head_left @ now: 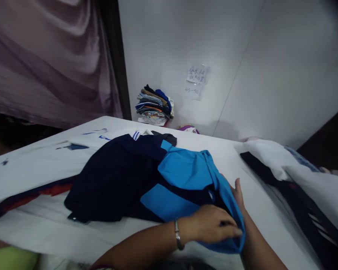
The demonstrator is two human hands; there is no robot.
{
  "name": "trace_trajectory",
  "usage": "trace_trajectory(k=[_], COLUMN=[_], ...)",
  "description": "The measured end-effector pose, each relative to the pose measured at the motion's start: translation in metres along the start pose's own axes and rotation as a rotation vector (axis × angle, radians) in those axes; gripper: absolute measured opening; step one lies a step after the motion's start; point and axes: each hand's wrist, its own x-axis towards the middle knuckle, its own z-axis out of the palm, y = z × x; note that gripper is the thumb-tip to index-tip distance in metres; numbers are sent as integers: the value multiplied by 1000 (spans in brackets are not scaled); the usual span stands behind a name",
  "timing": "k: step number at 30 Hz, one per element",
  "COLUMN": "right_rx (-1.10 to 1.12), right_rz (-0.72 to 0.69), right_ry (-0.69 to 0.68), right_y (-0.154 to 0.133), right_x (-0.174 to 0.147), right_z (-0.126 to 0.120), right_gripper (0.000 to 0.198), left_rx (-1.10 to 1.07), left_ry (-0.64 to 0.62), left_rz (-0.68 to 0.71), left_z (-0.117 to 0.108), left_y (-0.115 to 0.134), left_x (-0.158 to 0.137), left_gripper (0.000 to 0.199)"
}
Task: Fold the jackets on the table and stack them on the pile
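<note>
A navy and bright blue jacket [186, 170] lies rumpled across the white table, with a small white mark on its dark part. From the lower left, my left hand [214, 225], with a silver bangle [178, 234] on the wrist, reaches over it. Its bent fingers grip the blue fabric near the right edge. Beyond that edge is my right hand [236, 193], its thumb raised and apart from the cloth. The other right fingers are partly hidden behind the blue fabric, palm side against it.
White clothes [45, 161] lie flat on the left of the white table [219, 144]. Black striped clothing [287, 202] and a white garment [270, 153] lie at right. A folded clothes stack [154, 105] stands by the wall beneath paper notes [196, 74]. A curtain [50, 56] hangs at left.
</note>
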Motion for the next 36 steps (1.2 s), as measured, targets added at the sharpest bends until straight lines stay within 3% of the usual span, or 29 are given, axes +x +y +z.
trace_trajectory(k=[2, 6, 8, 12, 17, 20, 23, 26, 28, 30, 33, 36], right_rx=[206, 162, 104, 75, -7, -141, -361, -563, -654, -720, -716, -602], right_rz=[41, 36, -28, -98, -154, -205, -354, -633, -800, -873, -851, -814], right_ry=[-149, -184, -208, -211, -167, -120, 6, 136, 77, -87, -232, -179], right_y=[-3, 1, 5, 10, 13, 12, 9, 4, 1, 2, 9, 18], right_x=[6, 20, 27, 36, 41, 42, 39, 26, 14, 5, 1, 9], right_z=[-6, -8, -8, -9, -13, -16, -18, -16, -12, -6, 2, 6], right_gripper=[60, 50, 54, 54, 53, 50, 45, 45, 48, 58, 79, 79], left_rx=[129, 509, 733, 1037, 1094, 1068, 1100, 1137, 1158, 1107, 730, 190], left_ry=[120, 416, 410, 279, 366, 376, 348, 358, 407, 477, 532, 481], left_rz=[21, -134, -253, -509, -782, -859, -861, -814, -758, -686, -497, -292], left_z=[-20, -64, -82, -109, -135, -145, -148, -149, -150, -149, -136, -99], left_y=[-5, -33, -50, -75, -91, -96, -93, -76, -58, -38, -11, 1], left_x=[3, 11, 12, 8, -1, -1, 3, 9, 13, 20, 35, 56], left_gripper=[29, 30, 38, 65, 73, 62, 40, 30, 28, 29, 34, 38])
